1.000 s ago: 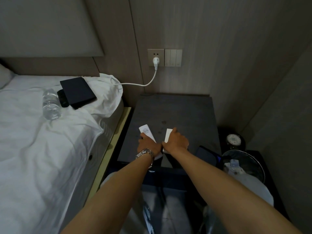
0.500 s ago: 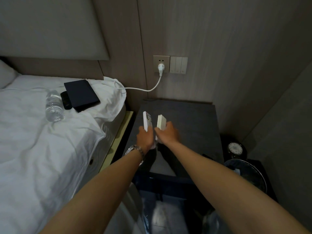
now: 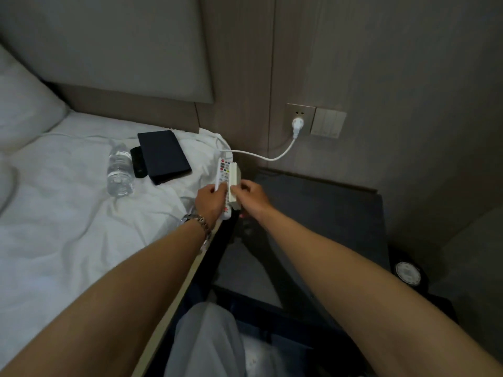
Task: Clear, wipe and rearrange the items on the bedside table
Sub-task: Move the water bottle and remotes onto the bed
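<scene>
My left hand (image 3: pixel 211 201), with a watch on the wrist, grips a white remote (image 3: pixel 223 172) with coloured buttons. My right hand (image 3: pixel 251 195) holds a second, plain white remote (image 3: pixel 234 183) pressed side by side against the first. Both are lifted in the air over the gap between the dark bedside table (image 3: pixel 326 213) and the white bed (image 3: pixel 68 227). On the sheet lie a clear water bottle (image 3: pixel 119 172), a dark flat case (image 3: pixel 163 156) and a small black object (image 3: pixel 137 164) between them.
A white plug (image 3: pixel 297 126) sits in the wall socket beside light switches (image 3: pixel 328 126); its cable (image 3: pixel 266 157) runs onto the bed. A round clock-like object (image 3: pixel 408 273) stands low to the right of the table. A pillow (image 3: pixel 24 110) lies far left.
Both hands lifted the two white remotes off the table top and carried them up and to the left, toward the bed edge. The view has swung left.
</scene>
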Action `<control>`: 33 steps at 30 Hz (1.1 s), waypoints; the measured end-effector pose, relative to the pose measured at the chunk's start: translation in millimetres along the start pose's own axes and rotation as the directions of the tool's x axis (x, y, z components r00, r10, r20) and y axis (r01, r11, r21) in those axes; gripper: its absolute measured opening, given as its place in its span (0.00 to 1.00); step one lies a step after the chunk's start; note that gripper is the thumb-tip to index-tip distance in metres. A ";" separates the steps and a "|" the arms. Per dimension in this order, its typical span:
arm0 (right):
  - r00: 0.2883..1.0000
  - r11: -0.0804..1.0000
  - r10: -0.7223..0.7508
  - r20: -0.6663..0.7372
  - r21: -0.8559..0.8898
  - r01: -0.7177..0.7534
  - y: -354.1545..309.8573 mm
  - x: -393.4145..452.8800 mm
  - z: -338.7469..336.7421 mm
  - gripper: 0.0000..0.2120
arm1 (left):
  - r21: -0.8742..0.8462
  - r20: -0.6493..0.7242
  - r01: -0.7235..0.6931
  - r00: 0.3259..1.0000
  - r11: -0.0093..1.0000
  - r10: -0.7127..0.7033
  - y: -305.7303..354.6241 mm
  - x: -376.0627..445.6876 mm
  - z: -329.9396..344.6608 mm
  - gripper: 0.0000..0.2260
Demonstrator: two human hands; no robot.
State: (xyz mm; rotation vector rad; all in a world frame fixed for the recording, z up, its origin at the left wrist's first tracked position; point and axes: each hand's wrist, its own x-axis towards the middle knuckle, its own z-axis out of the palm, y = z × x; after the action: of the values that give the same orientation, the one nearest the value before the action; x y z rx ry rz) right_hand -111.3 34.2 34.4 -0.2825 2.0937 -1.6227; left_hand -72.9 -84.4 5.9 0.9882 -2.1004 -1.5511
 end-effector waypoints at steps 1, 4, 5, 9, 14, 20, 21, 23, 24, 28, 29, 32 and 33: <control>1.000 1.000 -0.021 0.022 -0.013 0.022 -4.1 7.3 7.9 0.20 | -0.005 -0.018 0.009 1.000 1.000 -0.009 1.1 6.6 -7.4 0.21; 0.996 0.996 -0.058 0.074 -0.056 0.062 -18.0 26.8 33.0 0.31 | -0.029 -0.049 0.040 0.998 0.999 -0.041 1.0 27.7 -27.9 0.21; 0.995 0.996 -0.056 0.088 -0.064 0.062 -22.5 34.2 41.1 0.33 | -0.039 -0.065 0.049 0.997 0.998 -0.051 2.1 34.0 -35.9 0.19; 0.989 0.997 -0.048 0.139 -0.051 0.055 -45.4 56.3 73.1 0.25 | -0.041 -0.176 0.021 0.984 0.999 -0.028 17.1 57.1 -71.8 0.14; 0.974 0.997 -0.082 0.212 0.033 0.077 -73.2 76.1 117.1 0.09 | 0.061 -0.275 -0.009 0.961 0.998 0.025 32.1 89.5 -121.4 0.15; 0.968 0.995 -0.094 0.234 -0.002 0.097 -97.1 91.8 172.9 0.09 | 0.181 -0.400 0.044 0.916 0.982 0.032 32.9 117.2 -176.9 0.16; 0.969 0.995 -0.088 0.231 -0.017 0.095 -99.9 94.1 180.0 0.10 | 0.198 -0.402 0.057 0.915 0.979 0.028 31.3 121.4 -183.8 0.17; 0.975 0.993 -0.084 0.206 -0.060 0.098 -105.5 99.3 194.4 0.10 | 0.215 -0.425 0.075 0.905 0.974 0.024 28.1 131.0 -196.8 0.17; 0.977 0.985 -0.108 0.185 -0.110 0.130 -107.3 103.2 200.1 0.09 | 0.217 -0.432 0.081 0.902 0.973 0.021 26.4 135.0 -201.8 0.17; 0.972 0.945 -0.198 0.127 -0.241 0.223 -111.7 111.3 216.0 0.08 | 0.238 -0.458 0.104 0.889 0.966 0.018 22.4 145.0 -214.5 0.17; 0.972 0.945 -0.197 0.127 -0.241 0.223 -111.1 112.8 219.2 0.08 | 0.236 -0.460 0.113 0.888 0.965 0.009 20.2 147.0 -216.8 0.17; 0.974 0.941 -0.191 0.124 -0.260 0.218 -103.5 119.5 231.7 0.05 | 0.237 -0.461 0.130 0.887 0.963 -0.007 10.4 151.3 -218.7 0.17; 0.975 0.937 -0.191 0.113 -0.275 0.216 -101.9 119.5 235.2 0.03 | 0.226 -0.459 0.138 0.888 0.964 -0.019 7.5 152.9 -218.3 0.16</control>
State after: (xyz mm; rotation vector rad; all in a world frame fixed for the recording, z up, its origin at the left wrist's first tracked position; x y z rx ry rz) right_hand -113.7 -247.5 58.8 -0.6738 2.2938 -1.3832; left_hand -42.3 -341.8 68.4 1.3872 -1.9601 -0.9648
